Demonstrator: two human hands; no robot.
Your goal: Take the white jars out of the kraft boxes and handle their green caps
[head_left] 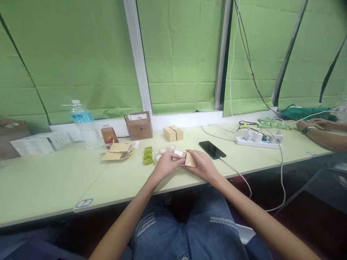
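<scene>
Both hands meet over the near edge of the pale green bench (54,180). The left hand (166,164) and right hand (202,166) together pinch a small tan cardboard box (189,159), each grip closed on it, with a white piece showing at its left end. Just beyond lie three green rings (148,155) and about three clear round tubs (164,151). To the left sit flat tan card pieces (117,151), one water bottle (85,126) with a blue label and one small orange bottle (108,134); their print is too small to read. One brown carton (138,126) bears a white sticker, unreadable. Two tan boxes (173,133) stand behind, and one black phone (212,149) lies charging on the right.
</scene>
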